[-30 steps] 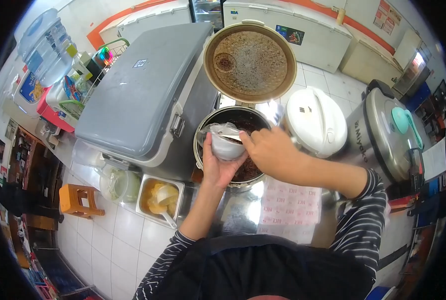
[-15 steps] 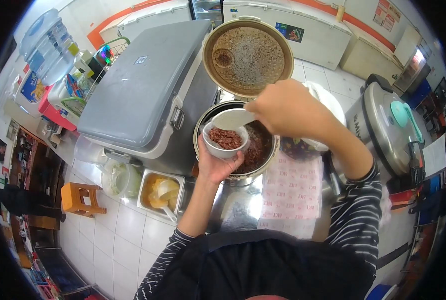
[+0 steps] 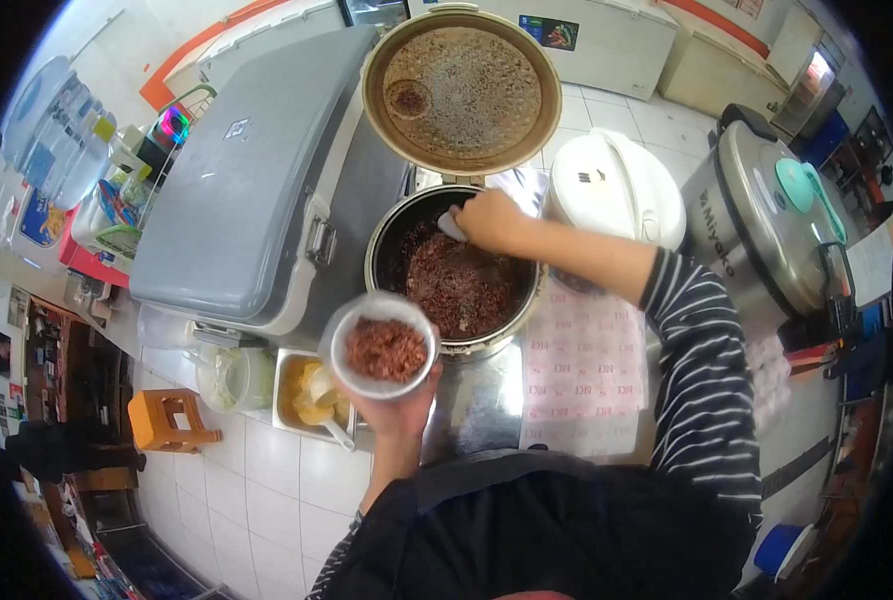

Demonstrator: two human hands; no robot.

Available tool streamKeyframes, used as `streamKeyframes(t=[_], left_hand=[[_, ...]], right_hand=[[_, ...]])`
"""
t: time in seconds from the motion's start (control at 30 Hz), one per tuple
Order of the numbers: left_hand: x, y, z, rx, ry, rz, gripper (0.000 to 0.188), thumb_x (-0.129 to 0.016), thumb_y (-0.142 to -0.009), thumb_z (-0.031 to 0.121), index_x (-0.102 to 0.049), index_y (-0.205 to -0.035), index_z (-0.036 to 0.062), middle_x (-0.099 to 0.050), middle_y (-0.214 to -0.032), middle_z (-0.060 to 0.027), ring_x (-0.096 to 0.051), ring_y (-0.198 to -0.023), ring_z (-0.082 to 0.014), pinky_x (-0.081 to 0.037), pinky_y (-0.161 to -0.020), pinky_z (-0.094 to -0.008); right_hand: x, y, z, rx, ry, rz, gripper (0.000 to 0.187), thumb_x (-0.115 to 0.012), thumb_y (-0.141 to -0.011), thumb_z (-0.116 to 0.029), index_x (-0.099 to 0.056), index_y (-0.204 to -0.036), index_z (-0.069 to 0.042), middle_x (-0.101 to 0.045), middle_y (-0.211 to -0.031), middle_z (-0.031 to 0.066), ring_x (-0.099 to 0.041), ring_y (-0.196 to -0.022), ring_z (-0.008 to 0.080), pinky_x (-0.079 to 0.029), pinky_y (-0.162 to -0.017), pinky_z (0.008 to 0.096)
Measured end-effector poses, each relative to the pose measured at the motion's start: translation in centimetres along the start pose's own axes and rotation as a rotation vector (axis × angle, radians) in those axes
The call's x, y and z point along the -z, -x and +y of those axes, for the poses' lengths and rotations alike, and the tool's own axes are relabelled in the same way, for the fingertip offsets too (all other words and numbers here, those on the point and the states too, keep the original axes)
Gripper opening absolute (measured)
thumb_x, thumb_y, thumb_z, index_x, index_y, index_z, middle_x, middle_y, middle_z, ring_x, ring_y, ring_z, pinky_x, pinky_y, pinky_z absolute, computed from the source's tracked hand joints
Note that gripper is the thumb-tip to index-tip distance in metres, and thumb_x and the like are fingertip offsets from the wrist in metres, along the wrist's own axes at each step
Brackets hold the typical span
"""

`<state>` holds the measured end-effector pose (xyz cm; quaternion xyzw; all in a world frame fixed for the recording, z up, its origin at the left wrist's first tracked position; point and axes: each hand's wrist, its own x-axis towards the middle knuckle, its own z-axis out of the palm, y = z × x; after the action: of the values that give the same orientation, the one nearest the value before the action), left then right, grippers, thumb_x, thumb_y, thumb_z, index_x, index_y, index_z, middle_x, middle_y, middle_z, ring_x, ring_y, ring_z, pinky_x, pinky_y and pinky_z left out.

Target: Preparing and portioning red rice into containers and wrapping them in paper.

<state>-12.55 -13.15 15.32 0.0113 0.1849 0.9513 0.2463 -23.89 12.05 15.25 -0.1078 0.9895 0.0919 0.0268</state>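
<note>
My left hand (image 3: 398, 412) holds a white bowl (image 3: 335, 345) from below, its fingers curled round the side. Reddish-brown cooked rice (image 3: 386, 350) fills the bowl, and a clear plastic liner seems to sit inside its rim. My right hand (image 3: 496, 222) is closed round a white rice paddle (image 3: 450, 226) at the far side of the open rice cooker (image 3: 373, 255). Most of the paddle is hidden by the hand. More reddish-brown rice (image 3: 463, 285) lies in the dark pot, and the cooker's round lid (image 3: 466, 90) stands raised behind it.
A large grey cooler box (image 3: 236, 170) stands left of the cooker. Near my left forearm is a metal tray (image 3: 281, 390) of yellow food with a scoop. Printed paper sheets (image 3: 581, 375), a white-lidded container (image 3: 591, 190) and a big steel cooker (image 3: 731, 225) are at the right.
My left hand has brought the bowl nearer to me and to the left, out from over the pot. My right hand has moved the paddle from above the bowl to the pot's far side.
</note>
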Motion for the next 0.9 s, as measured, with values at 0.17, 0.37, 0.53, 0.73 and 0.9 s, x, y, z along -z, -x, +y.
streamKeyframes(t=[0.17, 0.37, 0.53, 0.73, 0.9], left_hand=[[3.5, 3.4, -0.1, -0.244, -0.118, 0.395, 0.065, -0.038, -0.083, 0.071, -0.044, -0.128, 0.0244, -0.05, -0.122, -0.0018, -0.05, -0.107, -0.0231, -0.046, -0.073, -0.042], [7.0, 3.0, -0.4, -0.074, 0.089, 0.336, 0.067, -0.04, -0.079, 0.069, -0.047, -0.126, 0.0211, -0.052, -0.123, -0.0033, -0.051, -0.109, -0.0271, -0.043, -0.078, -0.0465], [6.9, 3.1, 0.6, -0.055, 0.045, 0.296, 0.067, -0.039, -0.081, 0.067, -0.044, -0.13, 0.0214, -0.048, -0.128, -0.0066, -0.047, -0.114, -0.0288, -0.043, -0.081, -0.0495], [6.8, 3.7, 0.4, -0.079, -0.024, 0.219, 0.071, -0.037, -0.085, 0.065, -0.036, -0.138, 0.0171, -0.042, -0.136, -0.0092, -0.043, -0.123, -0.0298, -0.038, -0.097, -0.0506], [3.5, 3.1, 1.0, -0.178, -0.203, 0.207, 0.068, -0.032, -0.091, 0.061, -0.035, -0.139, 0.0119, -0.044, -0.136, -0.0091, -0.042, -0.126, -0.0275, -0.033, -0.106, -0.0472]], right_hand=[[0.6, 0.4, 0.6, 0.093, -0.229, -0.103, 0.028, -0.058, -0.08, -0.023, -0.069, -0.104, -0.016, -0.068, -0.088, 0.0155, -0.066, -0.082, 0.0327, -0.053, -0.073, 0.042], [-0.2, 1.1, -3.5, 0.289, -0.315, -0.302, 0.033, -0.062, -0.077, -0.025, -0.068, -0.108, -0.017, -0.067, -0.091, 0.0174, -0.065, -0.087, 0.0339, -0.052, -0.076, 0.0424], [0.7, 1.8, -2.5, 0.424, -0.531, -0.289, 0.038, -0.062, -0.081, -0.023, -0.063, -0.119, -0.021, -0.067, -0.105, 0.0134, -0.062, -0.093, 0.0338, -0.048, -0.083, 0.0406], [2.7, 2.8, 0.4, 0.299, -0.83, -0.331, 0.039, -0.065, -0.08, -0.015, -0.063, -0.119, -0.015, -0.067, -0.108, 0.0113, -0.064, -0.097, 0.025, -0.048, -0.084, 0.0341], [3.8, 4.0, 2.5, 0.125, -0.988, -0.365, 0.039, -0.064, -0.081, -0.012, -0.062, -0.119, -0.008, -0.069, -0.086, 0.0104, -0.062, -0.071, 0.0143, -0.049, -0.068, 0.0293]])
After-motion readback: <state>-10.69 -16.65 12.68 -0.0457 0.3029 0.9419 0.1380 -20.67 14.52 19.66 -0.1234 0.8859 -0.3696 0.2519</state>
